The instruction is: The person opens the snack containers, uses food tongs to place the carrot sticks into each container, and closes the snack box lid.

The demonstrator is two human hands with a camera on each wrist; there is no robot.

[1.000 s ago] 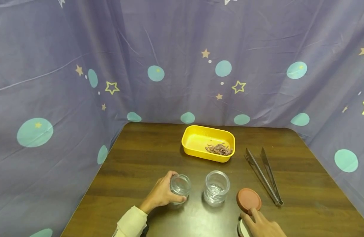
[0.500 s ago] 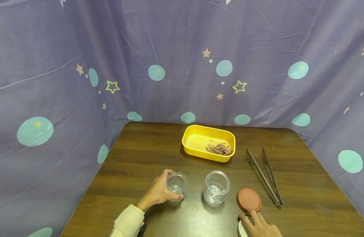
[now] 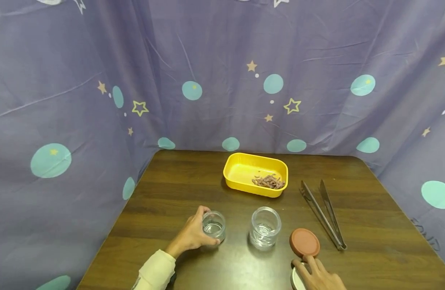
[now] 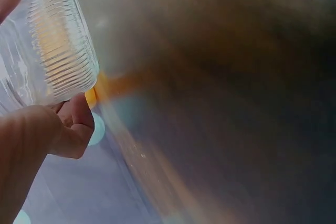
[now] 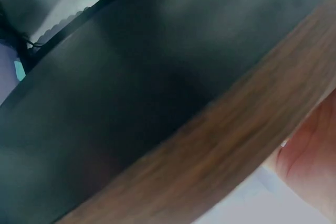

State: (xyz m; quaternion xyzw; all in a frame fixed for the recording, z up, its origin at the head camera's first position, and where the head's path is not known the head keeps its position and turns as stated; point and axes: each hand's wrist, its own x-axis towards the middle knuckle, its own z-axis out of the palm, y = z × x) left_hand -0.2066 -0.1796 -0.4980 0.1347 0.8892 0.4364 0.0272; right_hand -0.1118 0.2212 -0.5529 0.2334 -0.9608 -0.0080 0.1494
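Note:
In the head view my left hand [image 3: 193,233] grips a clear glass jar [image 3: 214,230], with thumb and fingers on opposite sides. The left wrist view shows the jar's ribbed side [image 4: 65,45] between the fingers. A second clear glass jar [image 3: 264,228] stands to the right, its mouth uncovered. Near the front edge my right hand [image 3: 320,276] holds a round lid with a pale face [image 3: 297,280], partly hidden under the fingers. A terracotta-coloured lid [image 3: 305,242] lies just beyond, against the fingertips. Neither lid shows in the right wrist view.
At the back of the wooden table [image 3: 171,181] sits a yellow tray [image 3: 240,184] with a heap of brown strips [image 3: 269,182] at its right end. Metal tongs [image 3: 321,215] lie spread on the right. A patterned purple curtain [image 3: 222,48] encloses the back and sides.
My left hand has shifted the jar a little to the left, and more of its inside now shows. The right hand has hardly moved and stays at the lids.

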